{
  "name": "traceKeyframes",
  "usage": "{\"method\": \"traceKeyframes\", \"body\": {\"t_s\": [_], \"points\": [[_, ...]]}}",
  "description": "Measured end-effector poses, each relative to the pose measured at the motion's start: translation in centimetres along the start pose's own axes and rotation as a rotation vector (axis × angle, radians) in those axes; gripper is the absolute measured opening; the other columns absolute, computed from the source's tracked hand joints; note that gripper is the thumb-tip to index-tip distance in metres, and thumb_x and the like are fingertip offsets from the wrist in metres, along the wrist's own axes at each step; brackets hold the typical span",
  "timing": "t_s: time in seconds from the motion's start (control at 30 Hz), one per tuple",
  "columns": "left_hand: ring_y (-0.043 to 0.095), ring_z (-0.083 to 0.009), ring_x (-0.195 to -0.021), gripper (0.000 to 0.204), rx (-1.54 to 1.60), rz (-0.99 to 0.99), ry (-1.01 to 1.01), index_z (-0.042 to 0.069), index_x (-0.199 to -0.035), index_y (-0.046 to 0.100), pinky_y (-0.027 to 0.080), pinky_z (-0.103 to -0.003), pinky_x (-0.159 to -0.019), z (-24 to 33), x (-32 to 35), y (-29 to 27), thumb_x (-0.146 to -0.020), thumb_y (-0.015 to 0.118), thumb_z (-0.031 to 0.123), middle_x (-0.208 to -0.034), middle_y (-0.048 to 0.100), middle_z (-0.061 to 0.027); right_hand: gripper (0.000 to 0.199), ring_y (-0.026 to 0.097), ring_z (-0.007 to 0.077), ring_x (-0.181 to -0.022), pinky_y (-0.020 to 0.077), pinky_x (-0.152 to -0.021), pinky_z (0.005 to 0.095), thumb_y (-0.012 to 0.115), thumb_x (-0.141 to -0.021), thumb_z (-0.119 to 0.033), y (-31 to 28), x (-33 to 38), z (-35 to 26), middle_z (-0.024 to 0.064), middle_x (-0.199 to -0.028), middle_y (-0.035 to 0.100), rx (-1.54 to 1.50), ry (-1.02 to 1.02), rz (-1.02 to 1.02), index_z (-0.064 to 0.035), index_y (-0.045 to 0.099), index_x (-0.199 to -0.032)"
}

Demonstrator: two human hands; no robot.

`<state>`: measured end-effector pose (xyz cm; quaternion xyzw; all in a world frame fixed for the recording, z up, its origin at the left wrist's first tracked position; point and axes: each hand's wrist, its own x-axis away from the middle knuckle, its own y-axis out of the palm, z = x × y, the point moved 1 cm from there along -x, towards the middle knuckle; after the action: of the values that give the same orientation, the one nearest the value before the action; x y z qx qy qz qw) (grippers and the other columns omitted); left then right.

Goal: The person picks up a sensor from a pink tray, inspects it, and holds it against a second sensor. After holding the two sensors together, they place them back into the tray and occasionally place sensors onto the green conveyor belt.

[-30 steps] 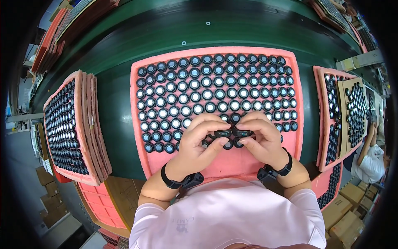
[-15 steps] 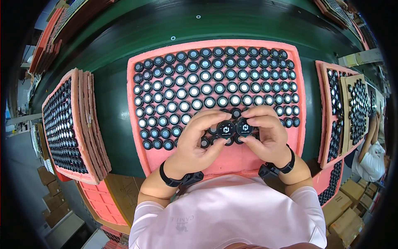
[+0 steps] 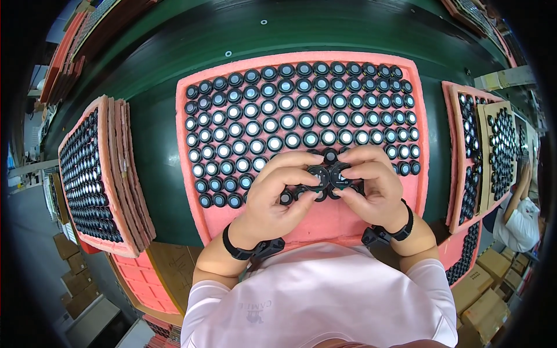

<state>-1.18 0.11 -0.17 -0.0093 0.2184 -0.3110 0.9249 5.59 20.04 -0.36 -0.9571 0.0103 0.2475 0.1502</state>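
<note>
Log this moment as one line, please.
left hand: pinching round black device | right hand: pinching another round black device | beneath: pink foam tray

1. Left disc [image 3: 321, 172] and right disc [image 3: 339, 181]: edge-on a second ago, round faces now toward camera.
2. Left hand [image 3: 274, 194], right hand [image 3: 376, 188]: a fingertip each now over the disc face, partly hiding white marks clear half a second ago.
3. Pink tray [image 3: 313, 227]: slightly higher in view.

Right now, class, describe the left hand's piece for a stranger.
Find the central pink tray on the green table. Over its near half, the left hand pinches a round black piece. Its dark face distinguishes it from mostly pale-centred rows, its leftward place from the right hand's piece.
</note>
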Motion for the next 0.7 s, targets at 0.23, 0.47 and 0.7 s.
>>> {"method": "traceKeyframes", "body": {"t_s": [0.23,0.47,0.7], "points": [[0.059,-0.0244,-0.105,0.027,0.045,-0.018,-0.012,-0.001,-0.1,0.061,0.049,-0.034,-0.086,0.2,-0.1,0.0,-0.076,0.072,-0.005,-0.121,0.058,-0.019,0.033,0.055,0.0249,-0.107,0.0463,-0.091,0.0366,0.076,-0.076,-0.002,-0.3,0.1,0.2,0.0169,-0.117,0.055,-0.047,0.027,-0.035,-0.0004,0.06,-0.105],[0.061,-0.0235,-0.105,0.033,0.273,0.173,-0.173,-0.001,-0.106,0.063,0.053,-0.029,-0.081,0.1,0.1,1.3,-0.075,0.072,-0.007,-0.116,0.06,-0.017,0.026,0.055,0.0231,-0.109,0.0485,-0.092,0.0345,0.073,-0.08,0.0,0.7,0.0,0.4,0.0147,-0.12,0.052,-0.337,0.197,0.076,0.0014,0.061,-0.104],[0.061,-0.0258,-0.106,0.037,0.02,0.042,-0.087,0.001,-0.108,0.067,0.052,-0.032,-0.085,-0.5,0.0,0.6,-0.073,0.07,-0.009,-0.114,0.06,-0.0155,0.024,0.058,0.0216,-0.104,0.0508,-0.09,0.0332,0.07,-0.082,0.003,0.5,0.0,0.8,0.0141,-0.118,0.053,-0.342,0.185,0.016,0.0016,0.062,-0.104]]}}
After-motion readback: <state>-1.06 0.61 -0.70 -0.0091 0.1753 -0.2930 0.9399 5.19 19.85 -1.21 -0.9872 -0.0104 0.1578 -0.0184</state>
